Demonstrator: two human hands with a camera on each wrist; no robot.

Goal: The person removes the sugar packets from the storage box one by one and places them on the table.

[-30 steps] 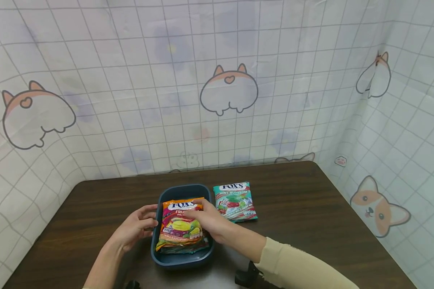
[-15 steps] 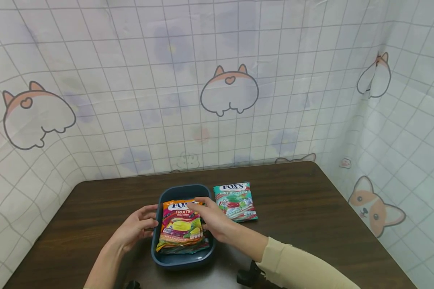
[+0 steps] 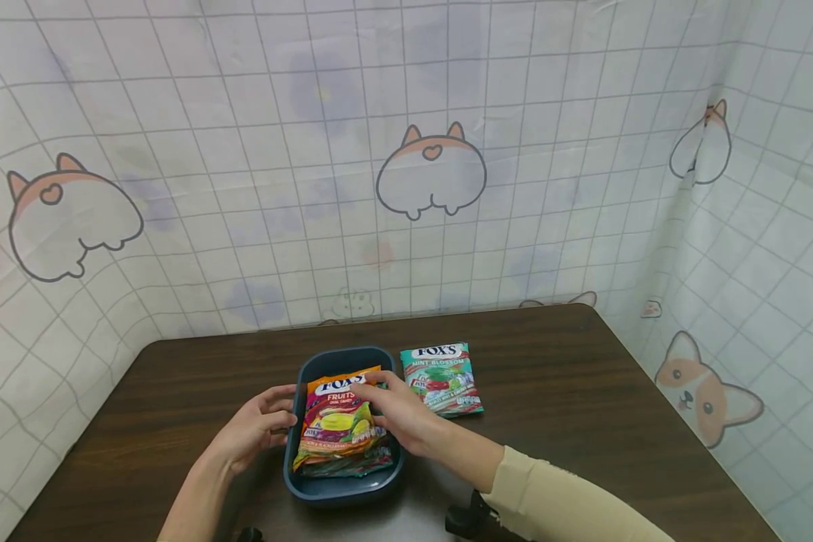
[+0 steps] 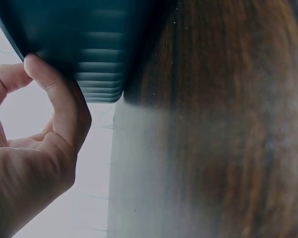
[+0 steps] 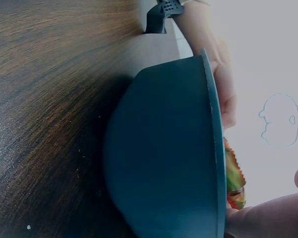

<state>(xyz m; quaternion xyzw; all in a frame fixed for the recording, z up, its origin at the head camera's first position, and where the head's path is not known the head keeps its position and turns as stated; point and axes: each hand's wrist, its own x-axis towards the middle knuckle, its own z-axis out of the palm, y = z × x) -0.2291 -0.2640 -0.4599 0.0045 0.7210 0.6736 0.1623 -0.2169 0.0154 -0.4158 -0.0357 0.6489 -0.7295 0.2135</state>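
In the head view a dark blue plastic tub (image 3: 342,488) stands on the table. An orange and purple bag of fruit candy (image 3: 335,421) lies in it, over another bag (image 3: 355,465) with a teal edge. My right hand (image 3: 406,414) reaches over the tub's right rim and holds the fruit candy bag by its upper right edge, thumb on top; its other fingertips are hidden. At the left rim my left hand (image 3: 251,429) holds the tub with bent fingers. The left wrist view shows a fingertip (image 4: 35,62) right at the tub's rim.
A teal bag of mint candy (image 3: 440,380) lies flat to the right of the tub. Dark wood table (image 3: 549,376) surrounds the tub, with a patterned white curtain (image 3: 278,188) behind. Black wrist gear (image 3: 470,519) shows near the right sleeve.
The fruit candy bag has shifted and its right side has creased, uncovering more of the bag below. My right fingers drew back slightly from the bag's middle. My left hand stayed put.
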